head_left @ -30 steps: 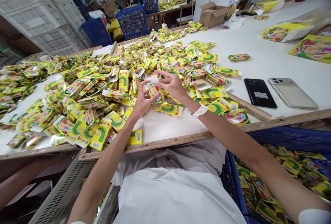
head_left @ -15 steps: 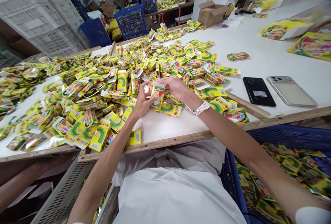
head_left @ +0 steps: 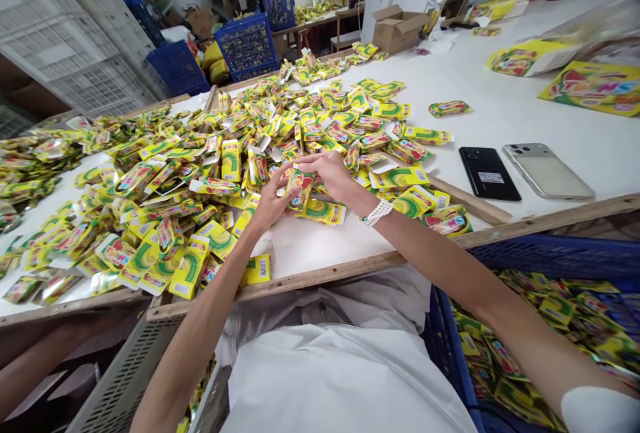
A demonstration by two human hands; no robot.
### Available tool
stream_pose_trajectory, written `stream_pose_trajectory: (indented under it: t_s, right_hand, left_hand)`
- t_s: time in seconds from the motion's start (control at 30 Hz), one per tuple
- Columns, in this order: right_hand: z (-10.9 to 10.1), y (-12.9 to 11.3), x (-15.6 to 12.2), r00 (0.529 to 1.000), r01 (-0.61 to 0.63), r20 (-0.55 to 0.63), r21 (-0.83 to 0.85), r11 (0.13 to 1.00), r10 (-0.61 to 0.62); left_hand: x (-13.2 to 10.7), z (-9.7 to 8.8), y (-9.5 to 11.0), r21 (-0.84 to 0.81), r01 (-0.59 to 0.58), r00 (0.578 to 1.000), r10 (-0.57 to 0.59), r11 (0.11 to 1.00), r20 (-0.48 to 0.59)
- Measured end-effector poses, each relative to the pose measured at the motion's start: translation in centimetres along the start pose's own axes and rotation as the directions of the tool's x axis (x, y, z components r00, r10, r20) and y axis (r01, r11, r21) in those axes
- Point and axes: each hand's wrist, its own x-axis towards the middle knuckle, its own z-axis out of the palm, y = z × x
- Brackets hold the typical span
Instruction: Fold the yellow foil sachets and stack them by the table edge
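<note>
Both my hands meet over the near edge of a heap of small yellow-green printed boxes. Between them is one small candy box, held upright and slightly tilted with its printed face towards me. My left hand is closed round the box's left side and lower part. The fingers of my right hand pinch at its top end, where the flap is mostly hidden by them. Just below lies another yellow box flat on the white table. A white beaded bracelet circles my right wrist.
To the right lie a black phone and a phone in a clear case. Larger printed cartons stand farther back. A blue crate of boxes is below right, a pale crate below left. Wooden strips edge the table. Another person's arm shows at left.
My right fingers have moved onto the top of the candy box, whose pale end flap showed more before. The box stays between both hands. The whole view has shifted slightly.
</note>
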Motion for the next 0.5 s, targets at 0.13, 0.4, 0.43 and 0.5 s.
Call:
stream_pose_trajectory:
  t_s: [0.13, 0.4, 0.43, 0.5]
  right_hand:
    - [-0.3, 0.1, 0.2, 0.999, 0.048, 0.025, -0.029, 0.998, -0.047]
    - [-1.6, -0.2, 0.8, 0.967, 0.074, 0.252, -0.157, 0.985, -0.033]
    - [-1.5, 0.0, 0.8, 0.964, 0.088, 0.263, -0.178, 0.980, -0.039]
    - [-1.3, 0.6, 0.9, 0.953, 0.127, 0.296, -0.198, 0.972, -0.064]
  left_hand:
    - [-0.2, 0.4, 0.4, -0.113, 0.056, 0.998, -0.052, 0.992, 0.042]
    - [-0.1, 0.2, 0.3, -0.160, 0.025, 0.996, -0.039, 0.987, -0.081]
    - [-0.1, 0.1, 0.2, -0.169, 0.010, 0.994, -0.028, 0.986, -0.103]
    - [0.0, -0.2, -0.1, -0.199, 0.009, 0.990, -0.037, 0.980, -0.135]
